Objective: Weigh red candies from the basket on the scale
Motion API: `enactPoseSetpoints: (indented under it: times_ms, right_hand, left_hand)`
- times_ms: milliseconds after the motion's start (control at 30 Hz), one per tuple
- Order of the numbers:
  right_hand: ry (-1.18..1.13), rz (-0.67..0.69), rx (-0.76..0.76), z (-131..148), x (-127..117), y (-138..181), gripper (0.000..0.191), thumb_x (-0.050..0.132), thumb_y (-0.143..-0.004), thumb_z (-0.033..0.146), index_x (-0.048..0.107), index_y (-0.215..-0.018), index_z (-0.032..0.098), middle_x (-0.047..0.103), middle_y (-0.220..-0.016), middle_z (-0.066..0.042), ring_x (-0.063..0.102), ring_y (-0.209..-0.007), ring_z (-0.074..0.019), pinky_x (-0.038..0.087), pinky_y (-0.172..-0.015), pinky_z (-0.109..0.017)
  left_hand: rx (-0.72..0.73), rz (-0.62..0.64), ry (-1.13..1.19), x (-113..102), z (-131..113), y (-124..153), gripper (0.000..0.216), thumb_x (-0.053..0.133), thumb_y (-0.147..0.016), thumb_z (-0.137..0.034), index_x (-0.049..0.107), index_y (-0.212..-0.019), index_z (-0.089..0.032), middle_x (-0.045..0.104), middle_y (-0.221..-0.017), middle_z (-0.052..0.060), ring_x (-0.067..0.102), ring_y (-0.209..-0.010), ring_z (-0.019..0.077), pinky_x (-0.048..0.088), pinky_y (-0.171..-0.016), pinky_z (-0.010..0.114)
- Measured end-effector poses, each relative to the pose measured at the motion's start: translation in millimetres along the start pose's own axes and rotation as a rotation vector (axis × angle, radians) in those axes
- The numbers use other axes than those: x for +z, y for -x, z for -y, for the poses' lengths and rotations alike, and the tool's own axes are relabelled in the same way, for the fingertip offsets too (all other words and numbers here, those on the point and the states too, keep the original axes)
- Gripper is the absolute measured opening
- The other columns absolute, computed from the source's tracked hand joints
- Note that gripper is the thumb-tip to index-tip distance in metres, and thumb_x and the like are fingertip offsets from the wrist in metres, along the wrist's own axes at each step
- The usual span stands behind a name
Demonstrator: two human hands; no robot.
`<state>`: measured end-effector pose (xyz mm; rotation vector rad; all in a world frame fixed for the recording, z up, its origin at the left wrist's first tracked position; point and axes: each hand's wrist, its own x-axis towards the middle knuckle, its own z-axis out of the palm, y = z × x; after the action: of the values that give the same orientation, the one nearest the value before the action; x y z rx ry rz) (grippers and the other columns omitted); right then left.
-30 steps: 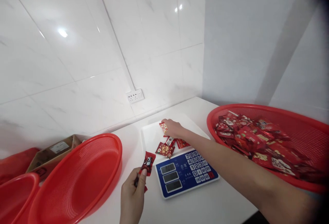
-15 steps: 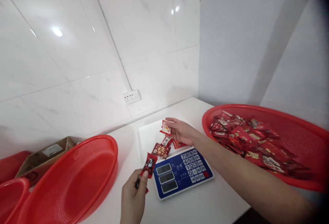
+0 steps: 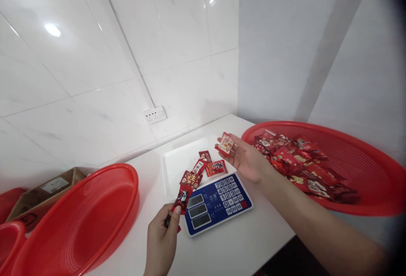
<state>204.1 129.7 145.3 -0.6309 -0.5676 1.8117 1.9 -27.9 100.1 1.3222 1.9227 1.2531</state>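
Observation:
My left hand (image 3: 161,242) is closed, pinching a dark red candy packet (image 3: 182,196) just left of the blue-faced scale (image 3: 215,203). My right hand (image 3: 247,159) is turned palm up above the scale's right edge, with a red and white candy packet (image 3: 226,144) held between its fingertips. Several red packets (image 3: 203,169) lie on the scale's white platform (image 3: 177,162). To the right, a wide red basket (image 3: 358,162) holds a heap of red candy packets (image 3: 298,162).
An empty red mesh basket (image 3: 79,221) sits at left, another red basket's rim (image 3: 8,242) at the far left. A cardboard box (image 3: 38,193) stands behind them. A wall socket (image 3: 154,114) is on the tiled wall. The white table's front edge (image 3: 253,259) runs below the scale.
My right hand has lifted one packet off the scale's platform and carried it right, towards the full basket, turning palm up. My left hand has kept its packet.

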Motion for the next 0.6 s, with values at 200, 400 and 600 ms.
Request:
enactPoseSetpoints:
  times_ms: [200,400,600]
  right_hand:
    - [0.05,-0.041,0.004,6,-8,5,0.007,0.05,-0.086,0.018,0.054,-0.083,0.022,0.065,-0.09,-0.002,0.065,-0.088,-0.0139,0.056,-0.081,-0.028]
    - [0.593,-0.031,-0.057,-10,-22,-8,0.022,0.054,-0.079,0.016,0.056,-0.1,0.021,0.065,-0.094,-0.004,0.063,-0.079,-0.0158,0.053,-0.073,-0.032]
    - [1.821,0.268,-0.283,-16,-21,-28,0.033,0.068,-0.066,0.032,0.065,-0.096,0.02,0.066,-0.101,-0.008,0.06,-0.094,-0.0245,0.044,-0.077,-0.031]
  left_hand:
    - [-0.001,0.001,0.003,0,3,2,0.042,0.052,-0.075,-0.058,0.066,-0.081,-0.019,0.052,-0.054,-0.003,0.049,-0.051,0.0132,0.044,-0.049,0.021]
    - [0.003,-0.007,-0.002,0,9,2,0.04,0.052,-0.077,-0.056,0.066,-0.082,-0.019,0.052,-0.054,-0.003,0.05,-0.052,0.0132,0.043,-0.049,0.02]
    - [0.006,-0.013,-0.007,-3,14,3,0.039,0.052,-0.078,-0.055,0.066,-0.083,-0.02,0.056,-0.057,-0.002,0.052,-0.054,0.014,0.043,-0.049,0.021]
